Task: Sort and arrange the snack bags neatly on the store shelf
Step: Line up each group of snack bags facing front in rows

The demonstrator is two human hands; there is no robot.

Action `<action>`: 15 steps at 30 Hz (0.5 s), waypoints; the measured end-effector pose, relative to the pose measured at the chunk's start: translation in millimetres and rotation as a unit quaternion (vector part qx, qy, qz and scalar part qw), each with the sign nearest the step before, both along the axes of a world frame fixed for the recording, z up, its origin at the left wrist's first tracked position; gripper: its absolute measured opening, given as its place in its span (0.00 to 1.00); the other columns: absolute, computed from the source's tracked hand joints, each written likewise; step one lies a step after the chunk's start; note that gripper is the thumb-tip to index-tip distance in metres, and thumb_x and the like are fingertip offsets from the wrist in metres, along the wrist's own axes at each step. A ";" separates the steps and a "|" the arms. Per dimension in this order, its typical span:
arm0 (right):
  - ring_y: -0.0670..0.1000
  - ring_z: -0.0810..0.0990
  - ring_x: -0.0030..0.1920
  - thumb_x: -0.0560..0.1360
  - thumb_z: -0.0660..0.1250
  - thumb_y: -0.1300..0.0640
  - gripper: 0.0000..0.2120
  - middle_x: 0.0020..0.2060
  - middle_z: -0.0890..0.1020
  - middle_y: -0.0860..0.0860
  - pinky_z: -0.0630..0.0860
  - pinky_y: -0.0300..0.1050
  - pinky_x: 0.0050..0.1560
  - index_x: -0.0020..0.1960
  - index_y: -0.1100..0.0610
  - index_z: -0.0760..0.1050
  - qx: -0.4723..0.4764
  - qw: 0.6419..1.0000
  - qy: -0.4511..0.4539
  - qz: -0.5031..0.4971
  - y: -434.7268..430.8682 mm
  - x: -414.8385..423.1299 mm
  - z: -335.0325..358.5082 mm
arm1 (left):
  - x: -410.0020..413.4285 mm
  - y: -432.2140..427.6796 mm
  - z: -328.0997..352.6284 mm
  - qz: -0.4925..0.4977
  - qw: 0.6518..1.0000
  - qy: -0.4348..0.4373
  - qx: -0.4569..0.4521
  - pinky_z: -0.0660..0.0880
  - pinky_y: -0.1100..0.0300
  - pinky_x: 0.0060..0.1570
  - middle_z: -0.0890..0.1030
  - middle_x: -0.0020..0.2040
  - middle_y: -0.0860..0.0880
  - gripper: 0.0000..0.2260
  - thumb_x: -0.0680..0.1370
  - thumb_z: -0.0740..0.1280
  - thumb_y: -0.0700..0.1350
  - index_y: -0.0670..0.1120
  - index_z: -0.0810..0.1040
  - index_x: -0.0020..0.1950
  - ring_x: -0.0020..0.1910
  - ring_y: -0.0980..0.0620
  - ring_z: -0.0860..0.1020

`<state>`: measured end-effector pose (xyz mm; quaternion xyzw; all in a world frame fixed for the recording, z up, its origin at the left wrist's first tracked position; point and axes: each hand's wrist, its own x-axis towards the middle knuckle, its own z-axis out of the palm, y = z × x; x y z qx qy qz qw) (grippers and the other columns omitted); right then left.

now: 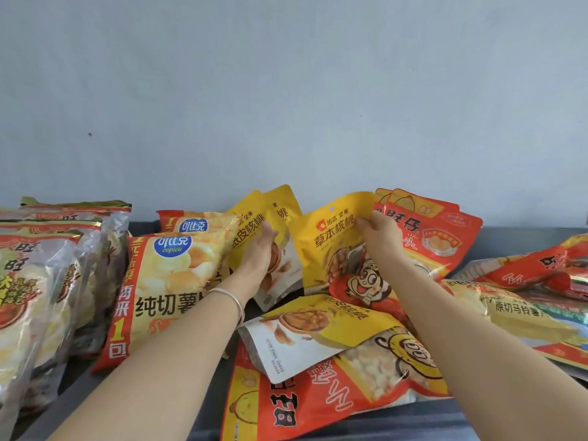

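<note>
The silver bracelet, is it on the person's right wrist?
No, the silver bracelet circles the wrist of the left hand; the right hand, gripping a yellow walnut bag, has a bare wrist.

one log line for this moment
left hand: rests on standing walnut bags | right hand: pinches held walnut bag | phase: sorting

Both bare forearms reach forward, well apart. The left hand [259,253], a silver bangle [230,299] on its wrist, is held flat with straight fingers. The right hand [380,238] pinches the top edge of a yellow bag [327,240], its fingers curled.
</note>
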<state>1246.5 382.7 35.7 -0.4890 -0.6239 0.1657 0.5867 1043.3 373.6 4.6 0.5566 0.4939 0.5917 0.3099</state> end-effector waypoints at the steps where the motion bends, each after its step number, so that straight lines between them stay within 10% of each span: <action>1: 0.53 0.75 0.42 0.81 0.58 0.58 0.08 0.40 0.79 0.51 0.71 0.47 0.43 0.48 0.56 0.75 0.014 1.000 0.014 -0.020 1.2 -2.2 4.5 | 0.2 0.6 -1.5 -0.002 1.000 -0.009 -0.004 0.64 0.51 0.64 0.75 0.60 0.48 0.31 0.77 0.45 0.64 0.45 0.73 0.65 0.67 0.45 0.69; 11: 0.57 0.76 0.46 0.80 0.56 0.58 0.12 0.45 0.78 0.52 0.75 0.52 0.49 0.57 0.52 0.76 0.002 0.995 0.046 -0.084 8.1 -34.0 40.8 | 4.1 -6.2 -6.4 -0.065 0.994 -0.090 0.000 0.66 0.52 0.56 0.81 0.50 0.51 0.30 0.79 0.40 0.63 0.50 0.76 0.59 0.52 0.54 0.76; 15: 0.61 0.80 0.47 0.81 0.55 0.60 0.14 0.47 0.78 0.54 0.79 0.56 0.52 0.61 0.53 0.75 -0.072 0.993 0.071 -0.062 15.1 -55.5 25.3 | -6.0 -4.9 -2.2 -0.034 0.993 -0.091 0.064 0.67 0.58 0.58 0.74 0.65 0.49 0.26 0.80 0.46 0.61 0.50 0.67 0.71 0.63 0.50 0.72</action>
